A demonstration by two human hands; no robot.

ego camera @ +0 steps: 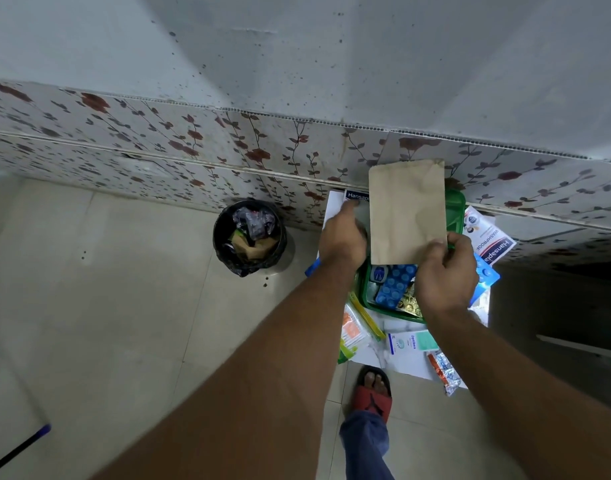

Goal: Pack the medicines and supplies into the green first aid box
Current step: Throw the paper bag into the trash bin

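The green first aid box [363, 289] lies open on a small white table, with its lid [455, 209] raised behind. Inside I see blue blister strips [394, 284] and a gold strip. My right hand [444, 271] pinches the lower edge of a brown paper packet [406, 209] and holds it upright above the box. My left hand [342, 233] reaches toward a blue Hansaplast box [356, 196] at the table's back left; whether it grips the box is hidden.
Loose supplies lie around: a Hansaplast packet [489, 244] at right, a white Optibex carton [411, 344], an orange-and-white sachet [354, 332] and a foil strip [446, 370] in front. A black waste bin [248, 237] stands left, by the tiled wall. My sandalled foot [373, 389] is below.
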